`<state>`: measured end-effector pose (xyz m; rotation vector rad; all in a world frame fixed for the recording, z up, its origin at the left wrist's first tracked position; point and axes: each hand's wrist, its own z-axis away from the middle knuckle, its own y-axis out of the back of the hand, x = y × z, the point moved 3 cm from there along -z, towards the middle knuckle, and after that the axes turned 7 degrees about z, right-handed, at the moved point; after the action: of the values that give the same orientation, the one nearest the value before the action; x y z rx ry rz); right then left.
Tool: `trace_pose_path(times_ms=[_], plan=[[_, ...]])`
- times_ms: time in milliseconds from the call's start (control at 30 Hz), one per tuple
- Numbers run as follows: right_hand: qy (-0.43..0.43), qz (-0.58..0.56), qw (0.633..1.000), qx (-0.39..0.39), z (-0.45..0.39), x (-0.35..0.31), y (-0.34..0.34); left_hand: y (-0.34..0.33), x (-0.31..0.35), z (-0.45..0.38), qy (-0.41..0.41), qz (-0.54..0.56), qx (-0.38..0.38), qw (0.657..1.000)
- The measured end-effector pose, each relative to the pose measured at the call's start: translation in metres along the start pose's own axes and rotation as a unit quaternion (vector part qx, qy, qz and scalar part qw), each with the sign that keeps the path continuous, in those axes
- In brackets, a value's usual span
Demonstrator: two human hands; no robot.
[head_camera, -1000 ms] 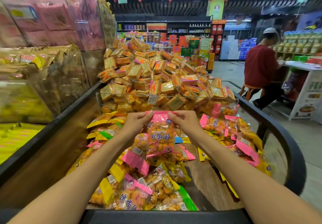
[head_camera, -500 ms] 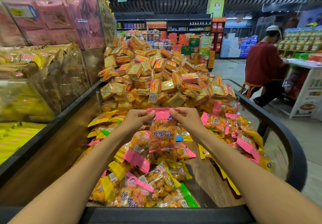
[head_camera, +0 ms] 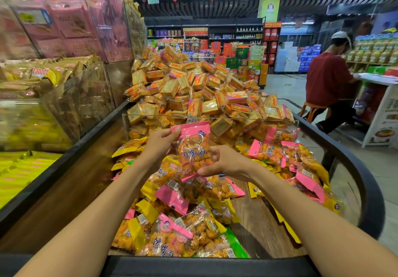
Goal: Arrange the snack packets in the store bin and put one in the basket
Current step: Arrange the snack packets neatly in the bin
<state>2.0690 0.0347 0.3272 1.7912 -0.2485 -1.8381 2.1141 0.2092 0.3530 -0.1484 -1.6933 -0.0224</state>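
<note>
One packet lifted out of the bin, nothing in a basket yet

The left hand (head_camera: 160, 145) pinches the pink top edge of a snack packet (head_camera: 193, 150) between thumb and fingers, and the right hand (head_camera: 224, 163), loosely curled, pinches its bottom edge, so the packet hangs upright in the air above the store bin (head_camera: 366, 190). Below it the other packets (head_camera: 172, 229) lie in a loose heap from 6 o'clock up to 9, with more piled against the rim (head_camera: 301, 169) at 2 o'clock and bare wood (head_camera: 254, 216) showing at 4 o'clock; by my reading the tidying is far from finished. No basket is in view, so the step of putting one packet in it seems not yet done, and the held packet may be the one meant for it.
</note>
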Motion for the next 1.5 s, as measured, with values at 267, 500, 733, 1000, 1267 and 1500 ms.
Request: trace_pose_path(times_ms=[267,500,733,1000,1267,1500], plan=[[-0.006,-0.163,0.986,0.04,-0.007,0.005,0.016,-0.012,-0.005,0.01,0.089,-0.131,-0.187,0.969],[0.015,-0.193,0.98,0.035,-0.009,0.004,0.018,-0.009,-0.007,0.009,0.032,-0.161,-0.176,0.971],[0.029,-0.17,0.982,0.077,-0.004,0.0,0.019,-0.012,-0.005,0.011,-0.004,-0.2,-0.139,0.97],[0.143,0.296,0.912,0.244,-0.001,-0.011,0.001,-0.035,-0.009,0.013,0.027,0.003,-0.074,0.997],[0.121,-0.004,0.965,0.231,0.002,-0.023,0.008,-0.024,-0.008,0.009,0.055,0.006,-0.013,0.998],[0.114,-0.07,0.954,0.268,0.0,-0.012,0.023,-0.043,-0.003,0.025,0.091,0.0,-0.168,0.982]])
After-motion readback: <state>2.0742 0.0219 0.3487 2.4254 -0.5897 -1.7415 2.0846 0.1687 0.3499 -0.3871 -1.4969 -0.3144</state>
